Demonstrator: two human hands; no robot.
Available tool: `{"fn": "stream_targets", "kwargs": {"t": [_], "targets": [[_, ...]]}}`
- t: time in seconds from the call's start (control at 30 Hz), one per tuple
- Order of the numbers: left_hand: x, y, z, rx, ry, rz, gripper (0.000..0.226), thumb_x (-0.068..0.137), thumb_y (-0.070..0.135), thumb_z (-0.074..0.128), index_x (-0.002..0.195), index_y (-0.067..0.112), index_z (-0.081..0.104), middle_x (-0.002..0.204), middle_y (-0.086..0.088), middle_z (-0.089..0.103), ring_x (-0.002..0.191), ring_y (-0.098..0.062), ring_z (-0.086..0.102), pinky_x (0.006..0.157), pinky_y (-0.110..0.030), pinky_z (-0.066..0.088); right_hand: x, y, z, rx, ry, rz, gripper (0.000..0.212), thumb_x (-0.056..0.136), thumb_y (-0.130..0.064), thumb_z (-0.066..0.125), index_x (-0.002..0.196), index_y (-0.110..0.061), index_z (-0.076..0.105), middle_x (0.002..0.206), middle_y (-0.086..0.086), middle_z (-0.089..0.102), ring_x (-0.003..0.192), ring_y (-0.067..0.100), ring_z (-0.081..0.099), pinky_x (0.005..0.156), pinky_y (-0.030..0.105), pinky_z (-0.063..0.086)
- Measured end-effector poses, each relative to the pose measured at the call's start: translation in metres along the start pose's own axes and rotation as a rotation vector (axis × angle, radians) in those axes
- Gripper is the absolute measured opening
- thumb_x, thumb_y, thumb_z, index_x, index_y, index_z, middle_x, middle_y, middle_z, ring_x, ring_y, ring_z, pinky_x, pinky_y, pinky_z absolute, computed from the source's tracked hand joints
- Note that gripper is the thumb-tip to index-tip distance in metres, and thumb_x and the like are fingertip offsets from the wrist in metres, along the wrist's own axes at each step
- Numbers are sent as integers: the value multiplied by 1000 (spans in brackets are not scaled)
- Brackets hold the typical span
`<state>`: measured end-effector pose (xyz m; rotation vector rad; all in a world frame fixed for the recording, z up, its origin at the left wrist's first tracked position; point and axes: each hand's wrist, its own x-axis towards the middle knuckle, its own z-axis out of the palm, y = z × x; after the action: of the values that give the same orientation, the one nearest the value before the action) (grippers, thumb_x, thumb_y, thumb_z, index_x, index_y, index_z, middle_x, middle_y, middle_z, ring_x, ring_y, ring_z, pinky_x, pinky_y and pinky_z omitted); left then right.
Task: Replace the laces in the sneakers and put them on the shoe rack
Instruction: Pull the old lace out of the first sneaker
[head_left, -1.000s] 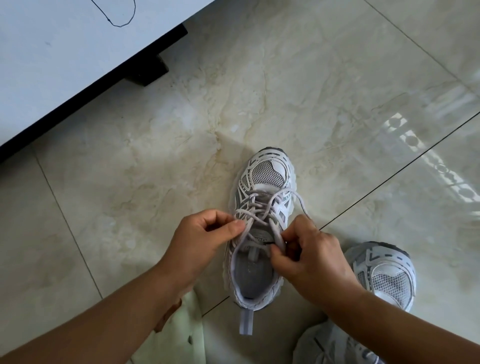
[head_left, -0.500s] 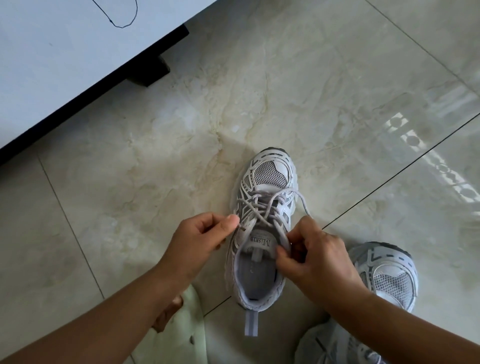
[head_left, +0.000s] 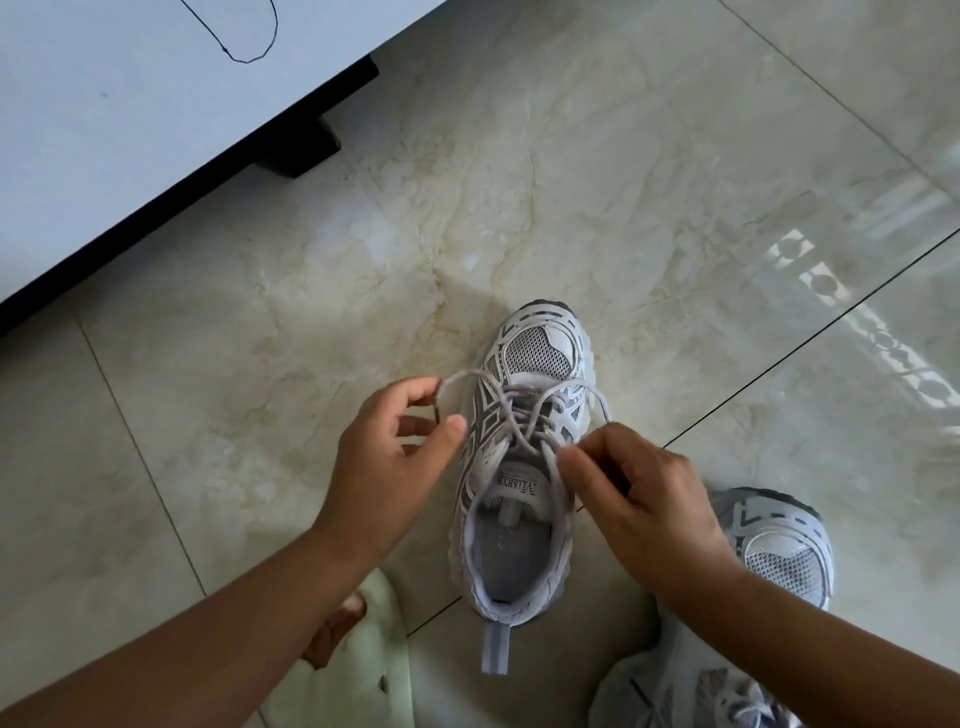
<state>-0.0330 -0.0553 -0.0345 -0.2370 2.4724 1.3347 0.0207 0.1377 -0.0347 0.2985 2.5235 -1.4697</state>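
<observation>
Two bare hands work over a white-and-grey sneaker (head_left: 524, 467) that stands on the pale marble floor (head_left: 571, 182), toe pointing away from the person. Left of the shoe, the left hand (head_left: 384, 467) has its fingers curled, and its fingertips pinch one end of the grey lace (head_left: 524, 410), which runs in a shallow arc from the eyelets out to that hand. At the right edge of the tongue, the right hand (head_left: 639, 499) has its thumb and forefinger closed on the other run of lace where it leaves the upper eyelets; a loop also passes behind its knuckles, though how it sits in the palm is hard to make out. Between the two hands the lace lies loosely crossed over the tongue. To the right, partly behind the right forearm, lies a second sneaker (head_left: 779, 551). A pale green slipper (head_left: 363, 670) shows beneath the left forearm, and a white cabinet (head_left: 130, 130) fills the upper left corner.
</observation>
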Motion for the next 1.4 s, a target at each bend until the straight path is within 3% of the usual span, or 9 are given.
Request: {"fn": "stream_targets", "kwargs": {"t": [0.13,0.27,0.43,0.67,0.8,0.9,1.0,1.13,1.4], "targets": [[-12,7,10,116,-155,226,52,65,46,71,114,33,57,109,16,54,92,-1,57,69,-13,50,12,-2,-1,-32,20,-2,7,80,-20,69,74,-16,68,66,-9,61,67,6,56,56,16,44],[-11,0,13,231,-140,359,42,68,22,79,107,18,64,100,9,58,88,0,56,69,-16,51,19,-7,-3,45,-39,80,7,77,-16,73,72,-19,69,63,-9,63,61,3,57,53,13,44],[-12,1,12,169,-122,378,34,68,22,76,101,15,68,94,7,63,84,-2,60,66,-13,51,28,-10,-1,28,-119,67,19,77,-14,72,63,-24,62,52,-10,55,50,-1,50,47,10,37],[-14,0,15,164,-28,353,25,71,12,61,94,14,70,90,5,63,78,-4,61,61,-19,53,43,1,-12,-326,-190,-326,14,78,-21,54,66,-16,49,59,-10,43,48,4,36,47,17,29],[-16,1,17,159,-65,344,29,72,27,51,92,17,69,90,6,63,76,-6,62,58,-27,53,49,13,-25,-547,-166,-513,23,82,-23,43,71,-6,54,62,5,50,51,17,43,43,27,39],[-16,1,16,161,-77,353,33,73,30,51,98,18,70,91,6,64,79,-5,62,60,-26,54,38,9,-19,-360,-137,-336,21,81,-29,49,72,-11,55,64,-4,49,53,11,42,49,24,36],[-15,1,14,165,-94,376,32,75,29,54,99,16,70,92,5,64,82,-4,62,63,-25,55,26,5,-10,-95,-161,73,25,81,-37,62,71,-15,57,58,-7,50,49,4,41,47,17,34],[-14,2,14,172,-116,387,32,77,29,54,99,13,70,91,5,62,80,-3,61,64,-18,53,21,3,-3,287,-153,361,24,80,-28,69,72,-6,63,52,-5,54,48,5,45,48,19,40],[-16,2,15,184,-113,365,32,70,15,60,100,15,70,91,5,63,80,-3,60,62,-11,49,29,20,-28,-385,-64,-56,20,79,-14,70,67,-15,54,59,-10,48,50,6,45,46,14,35]]}}
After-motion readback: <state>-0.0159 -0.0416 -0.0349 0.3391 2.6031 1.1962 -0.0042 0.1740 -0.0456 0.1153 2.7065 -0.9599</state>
